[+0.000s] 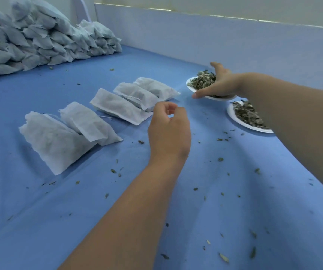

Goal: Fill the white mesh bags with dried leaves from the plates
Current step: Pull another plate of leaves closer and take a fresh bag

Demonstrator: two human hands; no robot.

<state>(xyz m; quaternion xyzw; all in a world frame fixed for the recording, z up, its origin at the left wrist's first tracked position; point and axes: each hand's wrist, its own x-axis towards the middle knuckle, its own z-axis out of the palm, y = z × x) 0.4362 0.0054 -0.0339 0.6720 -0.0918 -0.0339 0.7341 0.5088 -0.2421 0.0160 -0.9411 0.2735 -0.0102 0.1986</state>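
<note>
Fingers (168,106) of the left hand (168,131) are loosely curled, forefinger and thumb tips close with a gap between them and nothing visible in them; the hand hovers just beside the near ends of the white mesh bags (117,108). The right hand (220,83) lies cupped over the far plate (188,82), thumb stretched along its near rim and fingers past the heap, but I cannot tell whether it grips anything.

A pale blue upstand (195,36) closes the far edge of the table. The widest open stretch of blue cloth (78,201) lies on the near side of the bags.

The cloth is matte and softly creased, dotted with leaf crumbs (220,159). Both plates are white and shallow; the near plate (234,118) sits just beside the far one, partly under the right forearm.

Five bags lie in a slanting overlapped row, flat, rectangular and papery, dark contents showing through. Dried leaves (201,81), grey-green and curled, are heaped on both plates. A stack of filled bags (39,39) is banked in the far left corner.
</note>
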